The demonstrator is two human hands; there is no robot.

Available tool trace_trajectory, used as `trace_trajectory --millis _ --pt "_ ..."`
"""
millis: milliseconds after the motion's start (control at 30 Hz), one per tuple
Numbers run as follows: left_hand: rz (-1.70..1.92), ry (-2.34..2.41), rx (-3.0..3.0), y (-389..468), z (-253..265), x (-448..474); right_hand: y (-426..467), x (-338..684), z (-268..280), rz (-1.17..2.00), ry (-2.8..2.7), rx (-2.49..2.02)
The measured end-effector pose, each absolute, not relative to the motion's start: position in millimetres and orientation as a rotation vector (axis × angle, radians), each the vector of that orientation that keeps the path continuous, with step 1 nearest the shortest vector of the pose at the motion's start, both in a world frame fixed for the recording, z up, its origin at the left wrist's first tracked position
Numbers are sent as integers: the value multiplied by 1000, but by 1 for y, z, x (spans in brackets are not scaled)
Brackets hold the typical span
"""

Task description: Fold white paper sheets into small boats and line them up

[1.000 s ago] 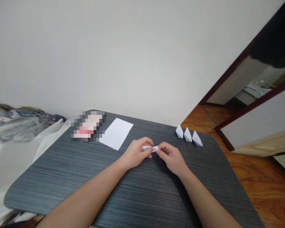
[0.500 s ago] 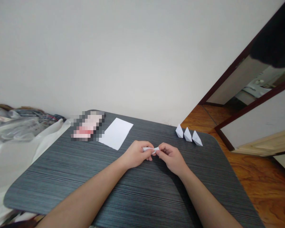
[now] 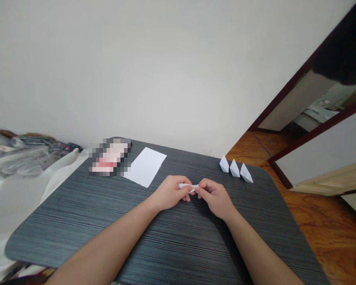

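Dark tabletop [image 3: 166,245] below, both hands [image 3: 172,193] [image 3: 216,198] pinch paper [image 3: 184,185] (white, folded).

Both forearms are bare: the left forearm [image 3: 115,245] is seen over the front left edge of the table [image 3: 178,245], the right forearm [image 3: 258,245] nearer to its right edge. Each has a smooth outline, broad below and narrower towards the hand. The left hand [image 3: 169,193] and the right hand [image 3: 215,198] are likewise bare, with rounded backs.
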State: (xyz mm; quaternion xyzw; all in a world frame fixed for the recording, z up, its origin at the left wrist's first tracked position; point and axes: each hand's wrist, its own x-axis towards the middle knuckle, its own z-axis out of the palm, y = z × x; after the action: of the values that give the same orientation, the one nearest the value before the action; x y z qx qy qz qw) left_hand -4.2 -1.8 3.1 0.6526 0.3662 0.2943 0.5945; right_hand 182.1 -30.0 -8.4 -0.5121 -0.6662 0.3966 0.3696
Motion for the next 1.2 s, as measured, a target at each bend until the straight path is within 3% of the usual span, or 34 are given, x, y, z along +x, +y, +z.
trace_trajectory --millis 467,1200 --pt "665 814 1456 -2 6 -5 -29 183 -11 1178 -1638 -1272" --pt "656 838 1466 -1 8 -5 -30 181 -9 1128 -1666 -1209"
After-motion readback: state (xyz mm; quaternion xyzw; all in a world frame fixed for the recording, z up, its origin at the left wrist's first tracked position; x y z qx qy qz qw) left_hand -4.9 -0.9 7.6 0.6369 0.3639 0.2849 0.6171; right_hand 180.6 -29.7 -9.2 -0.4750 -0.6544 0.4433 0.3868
